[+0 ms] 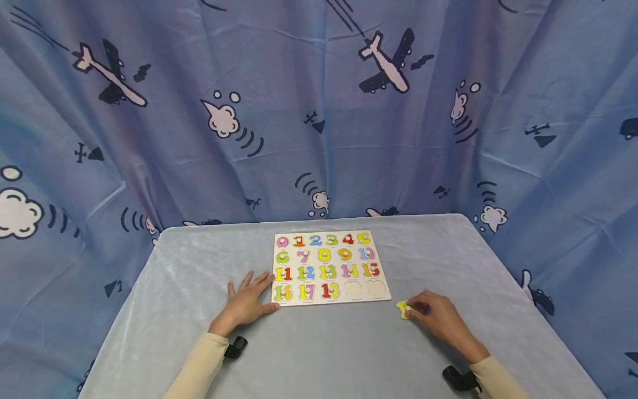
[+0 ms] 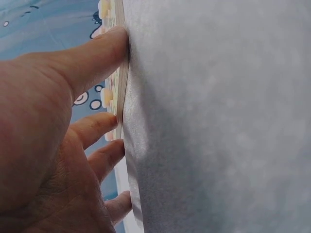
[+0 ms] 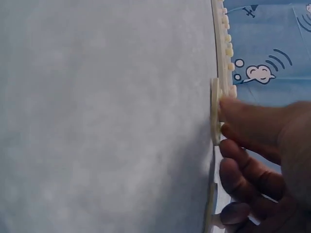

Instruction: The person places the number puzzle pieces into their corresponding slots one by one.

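A wooden number puzzle board (image 1: 319, 305) lies flat, with colourful knobbed number pieces in most recesses. Two bare recesses show at the right end of its bottom row. My left hand (image 1: 244, 305) rests at the board's left side, fingers spread, thumb touching the lower left corner. Right of the board's lower right corner, my right hand (image 1: 438, 318) pinches a yellow number piece (image 1: 402, 310) by its knob. That puzzle piece (image 3: 215, 111) looks edge-on in the right wrist view. A second piece (image 3: 210, 206) sits below the curled fingers there; the hand hides it in the head view.
A pale grey cloth covers the table (image 1: 339, 354). Behind it hangs a blue curtain (image 1: 279, 166) printed with planes and clouds. Each wrist wears a black camera, one at the left wrist (image 1: 236, 347) and one at the right wrist (image 1: 459, 379).
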Demonstrator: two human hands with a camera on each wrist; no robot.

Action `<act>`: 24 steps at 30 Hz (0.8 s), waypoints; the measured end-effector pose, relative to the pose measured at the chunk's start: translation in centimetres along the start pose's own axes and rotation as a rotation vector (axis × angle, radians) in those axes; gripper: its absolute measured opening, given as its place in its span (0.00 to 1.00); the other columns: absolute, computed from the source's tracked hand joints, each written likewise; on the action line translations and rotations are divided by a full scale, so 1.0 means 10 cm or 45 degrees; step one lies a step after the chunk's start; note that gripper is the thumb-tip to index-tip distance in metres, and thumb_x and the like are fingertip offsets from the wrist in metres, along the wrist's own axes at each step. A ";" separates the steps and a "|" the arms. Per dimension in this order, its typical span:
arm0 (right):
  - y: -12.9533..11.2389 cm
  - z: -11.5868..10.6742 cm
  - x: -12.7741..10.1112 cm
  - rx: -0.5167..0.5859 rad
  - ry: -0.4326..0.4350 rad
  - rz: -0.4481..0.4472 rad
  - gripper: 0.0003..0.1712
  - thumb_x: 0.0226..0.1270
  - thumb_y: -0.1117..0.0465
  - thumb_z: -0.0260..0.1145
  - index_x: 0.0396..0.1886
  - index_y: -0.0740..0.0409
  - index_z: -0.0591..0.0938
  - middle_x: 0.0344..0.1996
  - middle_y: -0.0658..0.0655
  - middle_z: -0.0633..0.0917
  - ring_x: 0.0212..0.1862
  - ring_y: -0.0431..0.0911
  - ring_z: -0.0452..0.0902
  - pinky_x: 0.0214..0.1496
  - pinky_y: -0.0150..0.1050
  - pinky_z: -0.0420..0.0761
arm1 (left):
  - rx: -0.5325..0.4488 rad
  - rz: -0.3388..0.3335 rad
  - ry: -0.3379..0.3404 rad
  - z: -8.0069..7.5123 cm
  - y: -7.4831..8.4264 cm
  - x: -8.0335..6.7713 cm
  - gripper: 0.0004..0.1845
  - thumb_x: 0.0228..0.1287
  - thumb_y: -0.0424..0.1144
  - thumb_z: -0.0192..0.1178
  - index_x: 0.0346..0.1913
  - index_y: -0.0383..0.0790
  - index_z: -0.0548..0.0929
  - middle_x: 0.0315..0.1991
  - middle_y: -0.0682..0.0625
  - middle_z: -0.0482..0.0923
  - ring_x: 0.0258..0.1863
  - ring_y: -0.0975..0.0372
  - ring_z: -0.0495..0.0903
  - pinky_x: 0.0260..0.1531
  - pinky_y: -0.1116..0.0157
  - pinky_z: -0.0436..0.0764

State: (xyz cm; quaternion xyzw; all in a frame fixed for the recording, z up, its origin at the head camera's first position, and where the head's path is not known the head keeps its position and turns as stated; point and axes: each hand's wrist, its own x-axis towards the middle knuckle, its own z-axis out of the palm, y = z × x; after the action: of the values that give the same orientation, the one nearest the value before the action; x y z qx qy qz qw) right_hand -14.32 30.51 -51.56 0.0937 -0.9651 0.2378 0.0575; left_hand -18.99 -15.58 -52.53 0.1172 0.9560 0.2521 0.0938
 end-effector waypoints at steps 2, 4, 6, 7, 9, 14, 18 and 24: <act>-0.01 0.01 0.01 -0.001 0.025 -0.019 0.07 0.53 0.58 0.77 0.32 0.50 0.87 0.27 0.42 0.82 0.29 0.30 0.72 0.32 0.32 0.74 | -0.009 -0.006 0.000 0.00 -0.01 -0.01 0.42 0.58 0.56 0.68 0.74 0.52 0.65 0.77 0.51 0.57 0.79 0.42 0.42 0.65 0.27 0.32; -0.06 0.01 0.05 0.005 0.073 -0.047 0.07 0.53 0.59 0.77 0.31 0.50 0.87 0.27 0.42 0.82 0.29 0.30 0.71 0.31 0.32 0.73 | -0.013 -0.005 0.001 -0.02 -0.01 -0.02 0.42 0.58 0.56 0.68 0.74 0.51 0.65 0.77 0.50 0.57 0.78 0.42 0.43 0.65 0.27 0.32; -0.17 0.02 0.12 0.011 0.114 -0.073 0.07 0.53 0.60 0.77 0.31 0.50 0.87 0.27 0.42 0.81 0.29 0.32 0.71 0.30 0.31 0.71 | -0.008 -0.010 0.004 -0.04 -0.02 -0.03 0.42 0.58 0.55 0.68 0.74 0.51 0.65 0.77 0.50 0.57 0.78 0.42 0.43 0.65 0.27 0.32; -0.24 0.02 0.16 0.021 0.127 -0.090 0.07 0.52 0.60 0.77 0.31 0.50 0.87 0.27 0.42 0.81 0.29 0.33 0.71 0.30 0.31 0.71 | -0.008 -0.010 0.008 -0.05 -0.03 -0.03 0.42 0.58 0.55 0.68 0.74 0.51 0.65 0.77 0.50 0.57 0.78 0.41 0.43 0.65 0.27 0.32; -0.38 0.07 0.27 0.050 0.133 -0.127 0.07 0.52 0.61 0.78 0.31 0.51 0.87 0.27 0.43 0.82 0.29 0.35 0.71 0.30 0.31 0.70 | -0.002 -0.012 0.017 -0.06 -0.03 -0.03 0.42 0.58 0.55 0.68 0.74 0.51 0.65 0.77 0.50 0.57 0.78 0.42 0.43 0.65 0.27 0.32; -0.65 0.27 0.50 0.049 0.067 -0.199 0.06 0.52 0.59 0.78 0.29 0.50 0.87 0.26 0.42 0.81 0.28 0.35 0.69 0.30 0.31 0.69 | -0.005 -0.005 0.007 -0.04 -0.03 -0.01 0.42 0.58 0.56 0.68 0.74 0.51 0.65 0.77 0.51 0.57 0.79 0.42 0.43 0.65 0.27 0.32; -0.75 0.44 0.63 0.013 0.019 -0.215 0.06 0.52 0.58 0.78 0.28 0.50 0.87 0.24 0.41 0.80 0.26 0.34 0.67 0.31 0.31 0.69 | -0.015 0.004 0.004 -0.01 -0.02 0.00 0.42 0.58 0.56 0.68 0.74 0.52 0.65 0.77 0.51 0.58 0.78 0.42 0.43 0.65 0.27 0.32; -0.84 0.56 0.71 -0.026 0.007 -0.178 0.06 0.51 0.58 0.78 0.28 0.51 0.87 0.23 0.43 0.79 0.27 0.36 0.70 0.32 0.35 0.72 | -0.015 0.007 0.008 0.01 -0.03 0.00 0.42 0.58 0.56 0.68 0.74 0.51 0.65 0.77 0.51 0.58 0.78 0.42 0.43 0.65 0.27 0.33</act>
State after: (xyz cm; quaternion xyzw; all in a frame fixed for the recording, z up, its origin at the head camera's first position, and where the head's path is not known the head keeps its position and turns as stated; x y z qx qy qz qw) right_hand -19.86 19.51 -51.59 0.1596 -0.9584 0.2235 0.0775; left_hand -19.03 -15.75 -52.74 0.1183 0.9545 0.2584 0.0909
